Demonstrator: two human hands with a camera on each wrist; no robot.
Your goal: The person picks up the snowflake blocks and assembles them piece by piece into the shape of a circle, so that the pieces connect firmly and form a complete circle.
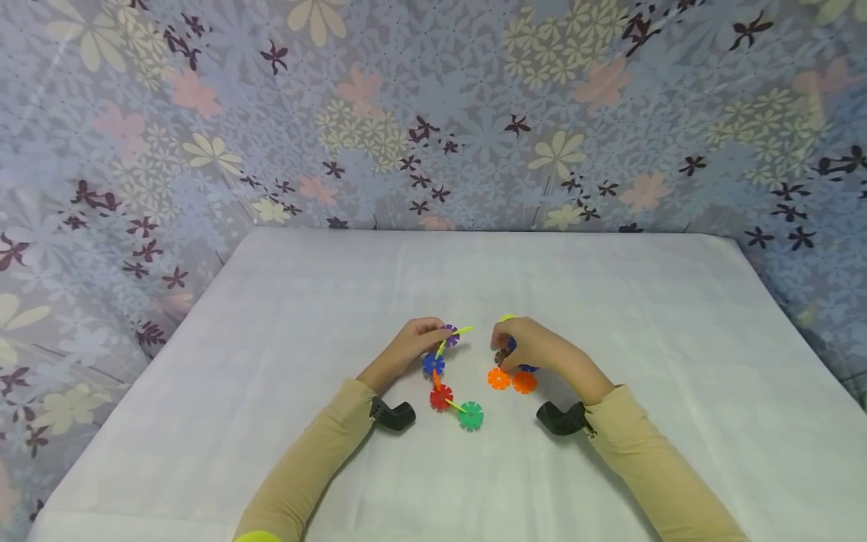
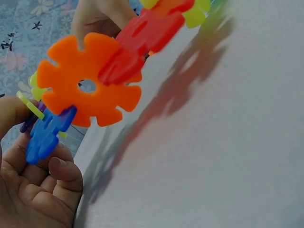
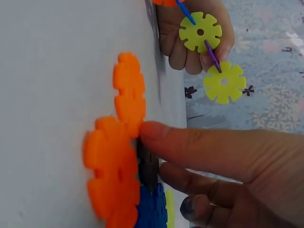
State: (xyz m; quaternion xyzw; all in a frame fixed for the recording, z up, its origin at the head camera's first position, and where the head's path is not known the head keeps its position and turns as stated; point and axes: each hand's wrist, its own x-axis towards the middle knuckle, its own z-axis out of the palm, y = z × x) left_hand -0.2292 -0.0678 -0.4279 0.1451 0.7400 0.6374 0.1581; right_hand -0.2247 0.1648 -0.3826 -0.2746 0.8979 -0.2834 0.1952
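Note:
My left hand [image 1: 418, 340] pinches the upper end of a chain of notched plastic discs, near a purple disc [image 1: 450, 336]. From there the chain runs through a yellow disc [image 3: 200, 32], a blue disc [image 1: 433, 364], an orange disc [image 2: 89, 78] and a red disc [image 1: 442, 397] to a green disc [image 1: 471, 415]. Thumb and fingertip of my right hand [image 1: 538, 345] grip a dark brown disc [image 3: 148, 164] among loose discs. Two orange discs [image 1: 499, 379] lie beside it, with a blue disc [image 3: 153, 209] partly hidden under the hand.
A white cloth [image 1: 325, 286] covers the table, with a flowered backdrop [image 1: 433, 113] behind and at the sides. Black wrist mounts [image 1: 393, 414] sit at both sleeve ends. A yellow disc [image 1: 507, 318] shows just beyond my right hand.

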